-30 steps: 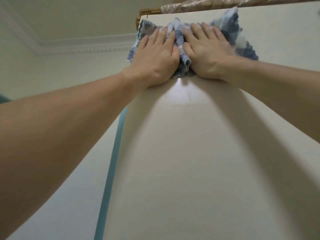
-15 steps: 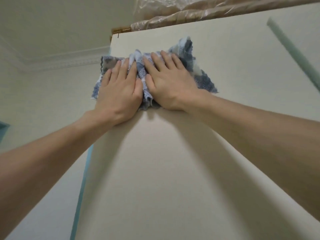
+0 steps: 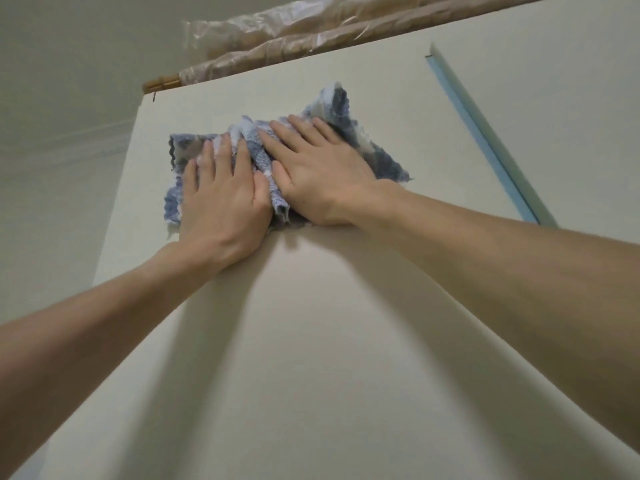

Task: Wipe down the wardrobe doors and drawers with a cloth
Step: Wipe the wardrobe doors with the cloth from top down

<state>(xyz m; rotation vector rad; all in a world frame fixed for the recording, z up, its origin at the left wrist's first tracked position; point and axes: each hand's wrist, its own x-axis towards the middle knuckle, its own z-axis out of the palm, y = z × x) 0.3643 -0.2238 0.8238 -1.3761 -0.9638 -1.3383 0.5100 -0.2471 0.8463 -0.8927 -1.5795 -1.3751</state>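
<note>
A crumpled blue and white checked cloth is spread against the cream wardrobe door, a little below the door's top edge. My left hand lies flat on the cloth's left half, fingers pointing up. Beside it, almost touching, my right hand presses flat on the right half. A fold of cloth bunches up between the two hands. Both palms hide the cloth's middle.
A long roll wrapped in clear plastic lies along the wardrobe's top. A pale blue-green strip runs down the door's right edge. The wall and ceiling lie to the left of the door's left edge.
Both hands have slid the cloth down the door, away from its top edge. More of the door's top, the wrapped roll and the blue-green strip now show.
</note>
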